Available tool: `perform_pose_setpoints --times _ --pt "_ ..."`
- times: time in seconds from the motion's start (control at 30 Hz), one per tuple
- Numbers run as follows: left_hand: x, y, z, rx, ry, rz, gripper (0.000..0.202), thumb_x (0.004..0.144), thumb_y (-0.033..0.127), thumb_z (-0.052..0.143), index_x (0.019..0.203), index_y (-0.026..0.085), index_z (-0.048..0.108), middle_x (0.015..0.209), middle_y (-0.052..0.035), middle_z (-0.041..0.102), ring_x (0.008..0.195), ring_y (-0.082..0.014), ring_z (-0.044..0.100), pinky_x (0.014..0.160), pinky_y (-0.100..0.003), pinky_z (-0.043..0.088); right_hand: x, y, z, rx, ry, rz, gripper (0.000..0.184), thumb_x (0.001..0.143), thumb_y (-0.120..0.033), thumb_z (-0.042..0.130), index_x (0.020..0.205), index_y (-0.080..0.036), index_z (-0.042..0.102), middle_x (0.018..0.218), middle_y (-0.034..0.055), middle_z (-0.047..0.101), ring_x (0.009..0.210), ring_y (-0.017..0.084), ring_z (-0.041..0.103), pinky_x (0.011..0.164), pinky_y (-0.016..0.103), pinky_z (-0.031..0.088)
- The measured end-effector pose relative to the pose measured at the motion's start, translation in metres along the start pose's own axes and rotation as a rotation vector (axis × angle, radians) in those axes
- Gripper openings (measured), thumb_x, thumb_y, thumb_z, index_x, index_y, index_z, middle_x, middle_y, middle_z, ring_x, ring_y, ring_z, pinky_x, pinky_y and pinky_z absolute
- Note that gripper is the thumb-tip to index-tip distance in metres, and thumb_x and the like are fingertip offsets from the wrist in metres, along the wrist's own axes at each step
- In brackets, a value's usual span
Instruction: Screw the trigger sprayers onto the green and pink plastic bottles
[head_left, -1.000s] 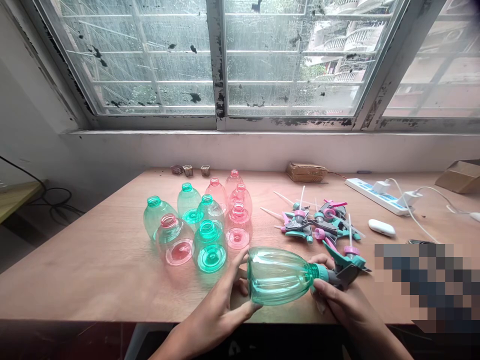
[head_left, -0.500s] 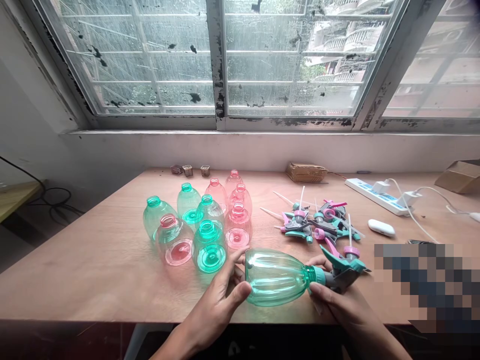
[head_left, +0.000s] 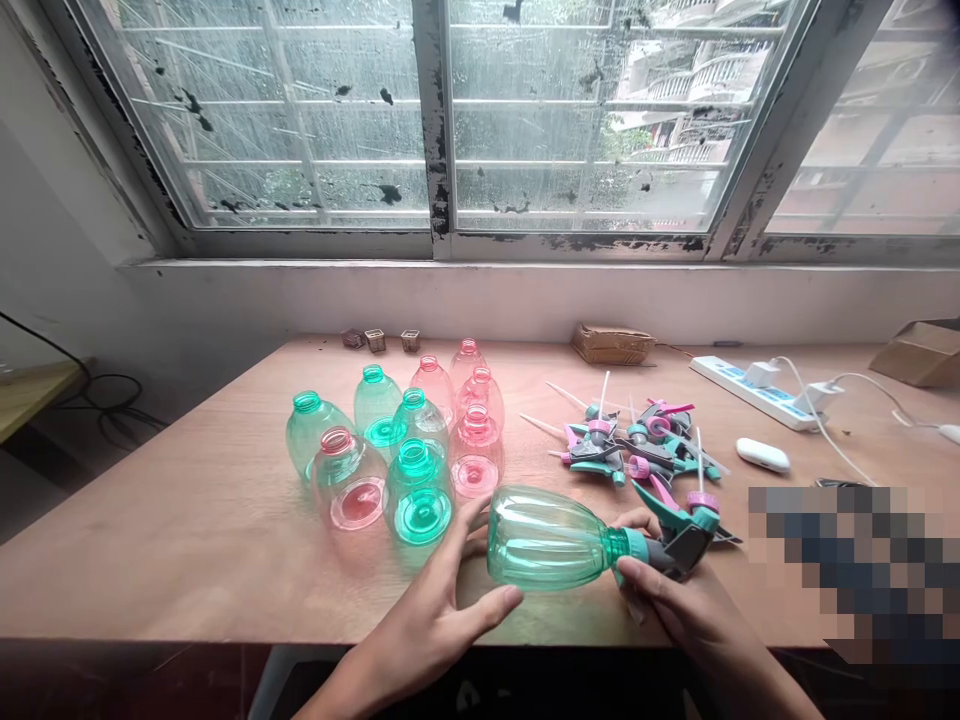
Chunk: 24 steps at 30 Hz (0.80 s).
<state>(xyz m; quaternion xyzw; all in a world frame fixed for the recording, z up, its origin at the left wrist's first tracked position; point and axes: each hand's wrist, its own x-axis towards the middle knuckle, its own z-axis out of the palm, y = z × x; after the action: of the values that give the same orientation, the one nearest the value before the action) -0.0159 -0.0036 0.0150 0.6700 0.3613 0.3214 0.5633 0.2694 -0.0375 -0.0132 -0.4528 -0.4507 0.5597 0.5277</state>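
A clear green spray bottle [head_left: 547,540] lies sideways in the air above the table's front edge, its base to the left. My right hand [head_left: 667,590] is closed round its neck, at the teal collar [head_left: 637,545] of the spray head [head_left: 679,540]. My left hand [head_left: 450,600] is at the base, with the thumb stretched out clear of the bottle and the fingers spread; the far fingertips are partly hidden. Behind stand several green bottles [head_left: 424,510] and pink bottles [head_left: 476,470] without tops. Loose spray heads [head_left: 600,450] are heaped to the right.
A white power strip [head_left: 750,390] with plugs and cables lies at the back right, near a white case [head_left: 763,455]. A brown package [head_left: 611,343] and small baskets [head_left: 375,341] line the back edge. A blurred patch covers the right side.
My left thumb and fingers have loosened from the bottle's base and spread apart. The bottle has tilted, its base slightly higher. My right hand still grips the neck.
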Motion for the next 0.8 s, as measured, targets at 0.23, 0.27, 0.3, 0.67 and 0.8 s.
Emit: perform_pose_setpoints --times 0.23,0.27,0.3,0.67,0.8 --pt "0.0024 -0.0035 -0.0009 -0.067 0.058 -0.089 0.090 0.095 0.055 0.074 0.167 0.029 0.028 0.178 -0.0072 0.024 0.165 -0.0346 0.015 0.134 -0.050 0.022 -0.0018 0.0043 -0.0014 -0.018 0.021 0.034 0.042 0.085 -0.051 0.086 0.106 -0.020 0.069 0.059 -0.0046 0.059 0.056 0.014 0.050 0.057 0.028 0.034" --pt "0.0029 -0.0032 -0.0013 -0.023 0.056 -0.082 0.087 0.094 0.054 0.075 0.166 0.029 0.033 0.178 -0.0059 0.023 0.165 -0.0341 0.011 0.134 -0.049 0.020 -0.0017 0.0048 -0.0015 -0.008 0.023 0.034 0.041 0.085 -0.051 0.086 0.105 -0.020 0.069 0.059 -0.0045 0.059 0.055 0.014 0.050 0.057 0.028 0.034" --pt "0.0033 -0.0031 -0.0016 0.016 0.054 -0.070 0.085 0.094 0.053 0.076 0.165 0.029 0.037 0.179 -0.0046 0.022 0.165 -0.0339 0.009 0.134 -0.048 0.021 -0.0014 0.0050 -0.0017 0.004 0.023 0.033 0.040 0.085 -0.051 0.086 0.104 -0.020 0.068 0.059 -0.0045 0.059 0.055 0.014 0.049 0.057 0.028 0.034" --pt "-0.0013 0.0031 -0.0014 0.061 -0.009 -0.020 0.092 0.099 0.048 0.070 0.170 0.034 0.014 0.179 -0.0005 0.019 0.165 -0.0317 0.017 0.135 -0.048 0.019 0.0012 0.0014 -0.0010 0.040 0.040 -0.021 0.042 0.087 -0.052 0.084 0.105 -0.021 0.062 0.057 -0.0048 0.061 0.052 0.014 0.051 0.056 0.028 0.035" --pt "-0.0012 0.0025 -0.0043 0.145 -0.001 -0.063 0.082 0.103 0.055 0.060 0.170 0.026 0.020 0.179 -0.0021 0.014 0.166 -0.0321 0.006 0.136 -0.048 0.012 0.0005 0.0051 -0.0026 0.030 0.038 -0.018 0.043 0.087 -0.051 0.085 0.106 -0.021 0.061 0.056 -0.0053 0.061 0.051 0.013 0.052 0.055 0.027 0.033"
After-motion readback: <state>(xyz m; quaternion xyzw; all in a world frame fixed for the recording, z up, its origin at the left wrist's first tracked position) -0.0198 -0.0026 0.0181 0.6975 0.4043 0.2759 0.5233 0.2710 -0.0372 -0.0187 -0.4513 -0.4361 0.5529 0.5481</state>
